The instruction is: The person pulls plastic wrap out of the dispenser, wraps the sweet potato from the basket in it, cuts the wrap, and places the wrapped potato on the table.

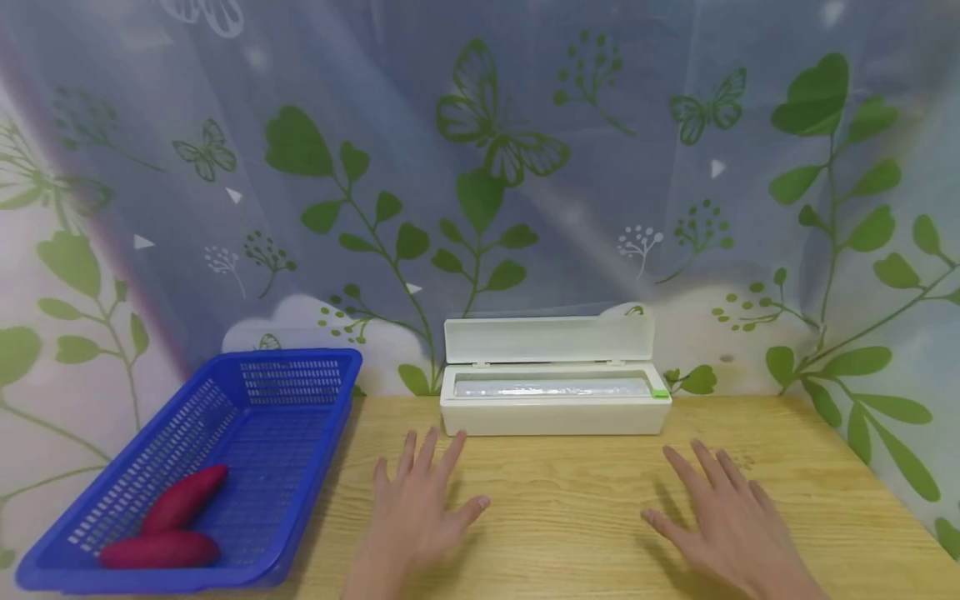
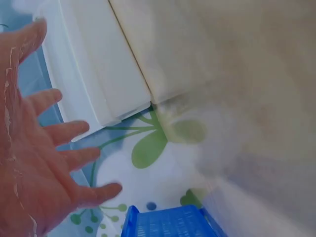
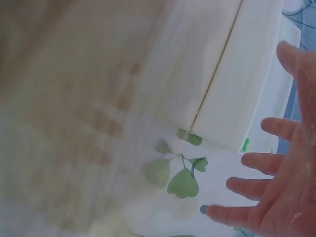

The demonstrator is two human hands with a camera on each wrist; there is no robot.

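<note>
My left hand (image 1: 416,512) is spread over the table between the blue basket and the white box, its fingers straight and holding nothing. To the right, my right hand (image 1: 723,521) is spread too, fingers apart and nothing in it. In front of both hands stands a long white box (image 1: 555,418) with its lid (image 1: 551,340) raised, and a roll of clear film (image 1: 551,387) lies inside it. A small green piece (image 1: 660,394) sits at the box's right front corner. In the left wrist view the fingers (image 2: 74,131) overlap the white box (image 2: 98,64).
A blue plastic basket (image 1: 315,492) stands at the left, with two red sweet potatoes (image 1: 183,500) at its near end. The wooden table (image 1: 562,517) ends at a curtain (image 1: 525,208) with leaves and butterflies, close behind the box.
</note>
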